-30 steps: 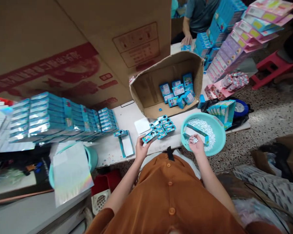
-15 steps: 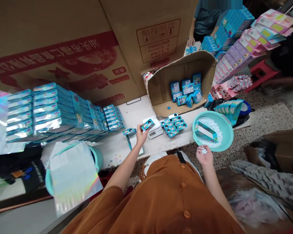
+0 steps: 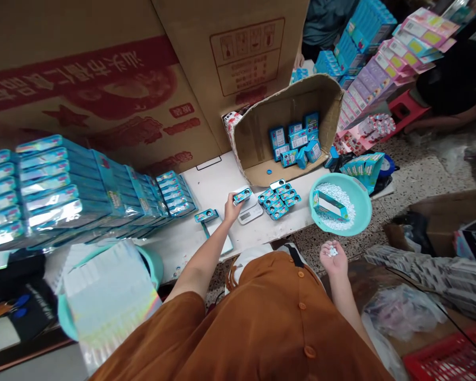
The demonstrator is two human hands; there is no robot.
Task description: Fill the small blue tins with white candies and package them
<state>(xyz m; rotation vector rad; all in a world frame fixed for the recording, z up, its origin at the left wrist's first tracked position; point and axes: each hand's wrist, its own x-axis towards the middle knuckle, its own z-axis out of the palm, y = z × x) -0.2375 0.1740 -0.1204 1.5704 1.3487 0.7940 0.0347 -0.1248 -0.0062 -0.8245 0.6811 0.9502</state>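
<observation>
My left hand (image 3: 231, 207) grips a small blue box (image 3: 243, 195) with round holes in its face, held at a white digital scale (image 3: 250, 210); I cannot tell whether the box rests on it. Palm up and cupped, my right hand (image 3: 335, 259) holds a few small white pellets (image 3: 332, 251). Just beyond it stands a turquoise bowl (image 3: 363, 214) of such pellets, with an open blue carton (image 3: 332, 205) lying in them. Right of the scale, several similar boxes (image 3: 278, 200) sit in a cluster. Another blue box (image 3: 206, 215) lies left of my left hand.
A cardboard box (image 3: 257, 143) on its side holds several blue packs. Wrapped blue stacks (image 3: 79, 185) line the left, near a basin (image 3: 154, 264) topped with shiny sheets. Tall cartons (image 3: 103, 79) wall off the back. Pink and purple boxes (image 3: 375, 79) rise at right, beside other people.
My left hand has turned the small box and brought it slightly further over the scale. My right hand has drawn back from the bowl's rim with the pellets. The view has shifted.
</observation>
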